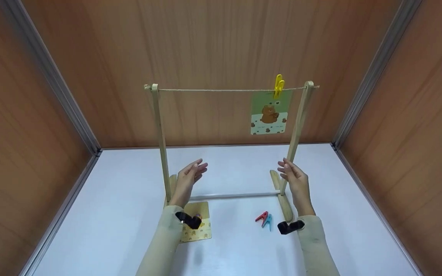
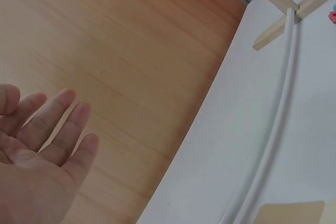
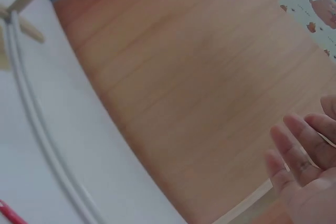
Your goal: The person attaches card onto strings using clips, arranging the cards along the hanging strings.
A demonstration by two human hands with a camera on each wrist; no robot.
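Note:
My left hand [image 1: 186, 182] hovers beside the left post of a wooden frame, its fingers loosely extended and holding nothing. The right hand [image 1: 297, 184] is raised near the right post [image 1: 299, 119], also with nothing in it. From the string [image 1: 213, 90] between the posts hangs a green and white bear card [image 1: 270, 115], held by a yellow clothespin [image 1: 279, 87]. Partly hidden under my left forearm, a yellow patterned card [image 1: 202, 226] lies on the table. Nearer the right hand lie a red clothespin [image 1: 262, 217] and a blue clothespin [image 1: 268, 221].
A white rod [image 1: 236, 195] joins the feet of the frame low over the white table [image 1: 109, 230]. Wood-grain walls [image 1: 213, 38] with grey metal corner strips enclose the back and both sides.

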